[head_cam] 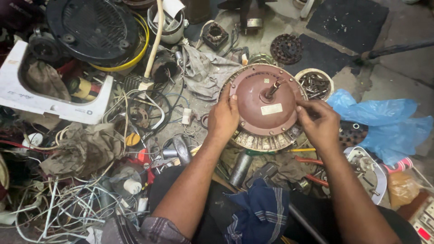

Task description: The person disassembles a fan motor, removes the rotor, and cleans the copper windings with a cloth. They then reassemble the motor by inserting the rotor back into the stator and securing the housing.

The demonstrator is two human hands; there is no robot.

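A round brown ceiling-fan motor (264, 106) lies flat on the floor in front of me, its short shaft pointing up and a ring of metal laminations showing along its near edge. My left hand (222, 118) grips its left rim with the thumb on the brown cover. My right hand (318, 122) holds the right rim, fingers curled over the edge near a white label. My forearms reach in from below.
A blue plastic bag (384, 119) lies right of the motor, a bowl of screws (315, 84) behind it. Red-handled pliers (312, 169) and a metal cylinder (239, 169) lie near my knees. Tangled wires (68, 203), rags, a white plastic housing (49, 106) and a black fan guard (92, 29) crowd the left.
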